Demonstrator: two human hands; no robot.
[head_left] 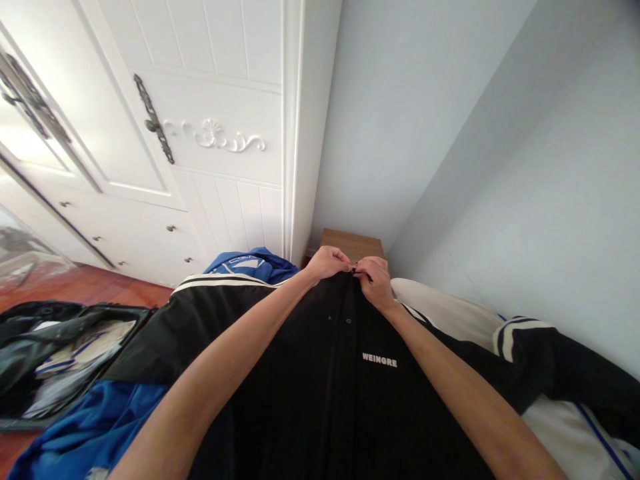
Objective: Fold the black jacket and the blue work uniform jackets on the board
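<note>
A black jacket (285, 373) with white-striped cuffs and white lettering on its chest lies spread out below me, its sleeves out to both sides. At its far edge, where the two front halves meet, my left hand (330, 262) pinches the black fabric. Right beside it, my right hand (374, 279) has its fingers closed on the same edge, close to a small dark fastener. Both hands nearly touch. Lower down the front, small round snaps show, apart from each other.
Blue clothing (250, 265) lies beyond the left sleeve. An open suitcase (145, 320) with clothes stands on the reddish floor at left. A white wardrobe (230, 107) rises behind, beside a brown wooden box (350, 241). A white pillow-like item (440, 305) is at right.
</note>
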